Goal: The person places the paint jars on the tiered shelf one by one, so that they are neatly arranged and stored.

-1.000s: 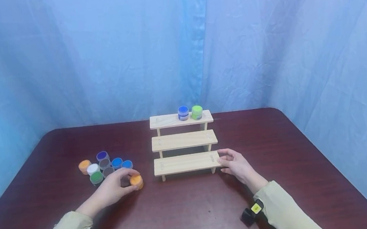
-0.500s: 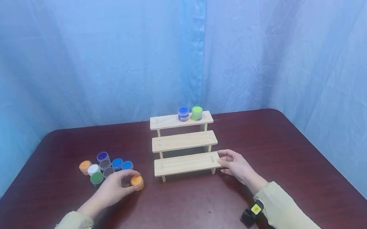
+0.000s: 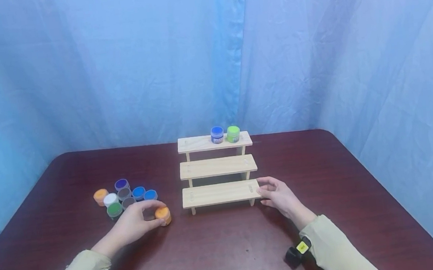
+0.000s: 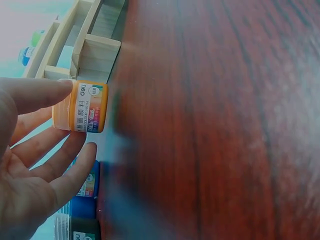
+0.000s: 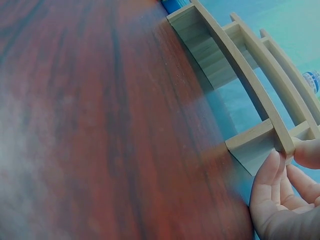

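Between thumb and fingers my left hand (image 3: 132,223) pinches an orange paint jar (image 3: 163,216), whose printed label shows in the left wrist view (image 4: 89,106). The jar is left of a three-step wooden display stand (image 3: 221,194). At the right end of the stand's lowest shelf, my right hand (image 3: 282,196) grips the board; the right wrist view shows thumb and fingers about the board's end (image 5: 286,145). A blue paint jar (image 3: 217,135) and a light green paint jar (image 3: 233,134) stand on the right half of the top shelf.
Several more paint jars cluster behind and left of my left hand, among them a green one (image 3: 114,209), a white one (image 3: 110,200), an orange one (image 3: 100,197) and a purple one (image 3: 121,184). Blue curtains (image 3: 134,73) surround the dark red table (image 3: 221,253).
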Available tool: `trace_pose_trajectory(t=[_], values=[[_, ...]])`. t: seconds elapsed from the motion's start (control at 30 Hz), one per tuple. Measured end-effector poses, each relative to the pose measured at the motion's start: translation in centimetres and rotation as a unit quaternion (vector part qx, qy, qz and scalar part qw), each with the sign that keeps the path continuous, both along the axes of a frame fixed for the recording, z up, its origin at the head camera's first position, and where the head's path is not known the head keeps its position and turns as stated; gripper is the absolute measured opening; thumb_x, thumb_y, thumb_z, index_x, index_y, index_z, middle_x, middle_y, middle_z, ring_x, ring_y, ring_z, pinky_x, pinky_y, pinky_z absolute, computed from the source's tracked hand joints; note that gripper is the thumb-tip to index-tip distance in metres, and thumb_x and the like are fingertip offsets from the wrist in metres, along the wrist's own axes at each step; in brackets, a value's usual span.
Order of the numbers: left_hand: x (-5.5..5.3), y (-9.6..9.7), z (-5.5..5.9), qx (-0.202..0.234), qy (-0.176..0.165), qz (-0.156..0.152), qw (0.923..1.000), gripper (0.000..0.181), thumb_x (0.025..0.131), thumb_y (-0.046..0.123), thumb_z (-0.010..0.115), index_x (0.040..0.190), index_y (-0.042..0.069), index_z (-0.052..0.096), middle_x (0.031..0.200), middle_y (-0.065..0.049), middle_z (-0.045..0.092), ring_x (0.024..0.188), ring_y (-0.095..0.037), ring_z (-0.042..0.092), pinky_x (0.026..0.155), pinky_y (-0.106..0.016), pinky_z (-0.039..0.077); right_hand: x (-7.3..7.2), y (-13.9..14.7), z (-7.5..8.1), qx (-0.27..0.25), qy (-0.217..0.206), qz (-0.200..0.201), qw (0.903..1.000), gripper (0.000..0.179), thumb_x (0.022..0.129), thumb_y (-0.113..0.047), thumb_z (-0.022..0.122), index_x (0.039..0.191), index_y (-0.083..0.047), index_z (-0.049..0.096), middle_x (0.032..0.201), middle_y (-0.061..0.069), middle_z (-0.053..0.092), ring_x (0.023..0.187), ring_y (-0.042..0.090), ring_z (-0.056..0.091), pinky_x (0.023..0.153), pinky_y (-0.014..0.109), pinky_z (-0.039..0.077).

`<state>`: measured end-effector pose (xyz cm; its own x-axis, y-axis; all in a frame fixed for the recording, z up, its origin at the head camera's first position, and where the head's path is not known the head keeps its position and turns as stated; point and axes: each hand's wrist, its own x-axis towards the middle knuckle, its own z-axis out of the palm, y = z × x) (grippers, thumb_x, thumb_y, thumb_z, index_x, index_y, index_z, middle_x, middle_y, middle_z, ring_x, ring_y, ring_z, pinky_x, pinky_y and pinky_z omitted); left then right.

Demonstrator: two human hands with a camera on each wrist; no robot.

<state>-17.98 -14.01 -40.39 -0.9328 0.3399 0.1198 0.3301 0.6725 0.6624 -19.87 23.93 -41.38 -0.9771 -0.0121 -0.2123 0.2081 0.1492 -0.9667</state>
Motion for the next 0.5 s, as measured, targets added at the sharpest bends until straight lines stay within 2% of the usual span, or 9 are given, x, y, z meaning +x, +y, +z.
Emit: trace_pose_trajectory(t=[0.33, 0.5], values=[[0.4, 0.2, 0.8, 0.035, -0.014, 0.022, 0.9991, 0.035, 0.076, 0.026, 0.076, 0.107, 0.011, 0.066, 0.102, -0.003, 0.069, 0.100, -0.021, 0.062, 0.088, -0.043, 0.052, 0.0, 0.0, 0.0, 0.009, -0.002, 0.000, 1.0000, 0.042, 0.092, -0.003, 0.052, 0.132, 0.002, 0.042, 0.089, 0.001, 0.059, 0.073, 0.005, 0.058, 0.066, 0.021, 0.052], [0.8, 0.2, 1.4, 0.050, -0.008, 0.034, 0.9982, 0.035, 0.077, 0.026, 0.075, 0.108, 0.012, 0.066, 0.102, -0.003, 0.069, 0.101, -0.021, 0.063, 0.088, -0.042, 0.052, 0.1, 0.0, 0.2, 0.019, -0.003, -0.001, 0.9998, 0.041, 0.092, -0.004, 0.052, 0.132, 0.001, 0.042, 0.091, 0.002, 0.060, 0.074, 0.005, 0.058, 0.067, 0.022, 0.052]])
